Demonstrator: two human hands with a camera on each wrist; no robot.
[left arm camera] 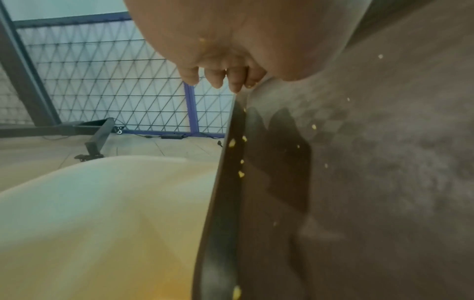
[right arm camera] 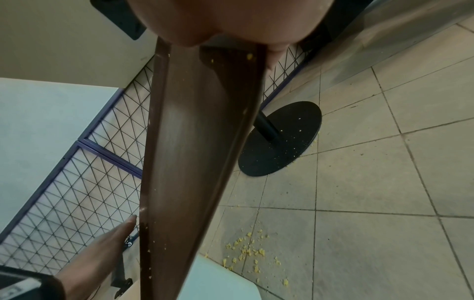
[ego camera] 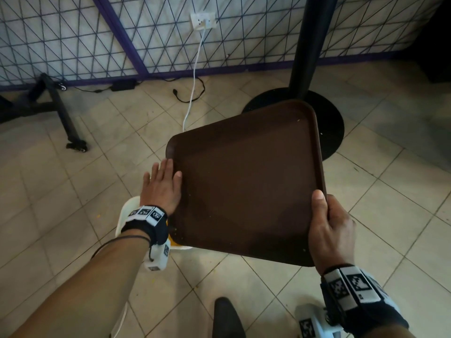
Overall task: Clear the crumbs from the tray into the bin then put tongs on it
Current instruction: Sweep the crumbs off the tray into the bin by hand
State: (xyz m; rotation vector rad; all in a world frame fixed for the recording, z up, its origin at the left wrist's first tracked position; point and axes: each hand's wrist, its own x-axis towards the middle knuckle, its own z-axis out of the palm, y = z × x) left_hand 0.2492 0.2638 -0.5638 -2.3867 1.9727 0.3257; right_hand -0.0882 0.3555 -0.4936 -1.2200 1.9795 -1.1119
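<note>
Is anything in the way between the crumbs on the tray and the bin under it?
Nothing visible blocks them. The tray is tilted with its low edge right over the open bin, and the crumbs sit along that edge. The left hand lies flat on the tray beside them, the right hand grips the far corner.

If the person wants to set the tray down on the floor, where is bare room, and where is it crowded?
Bare tiles lie left of the bin, toward the black wheeled frame, and right of the round table base. Between bin and base it is crowded: scattered crumbs, and a white cable by the wall.
</note>
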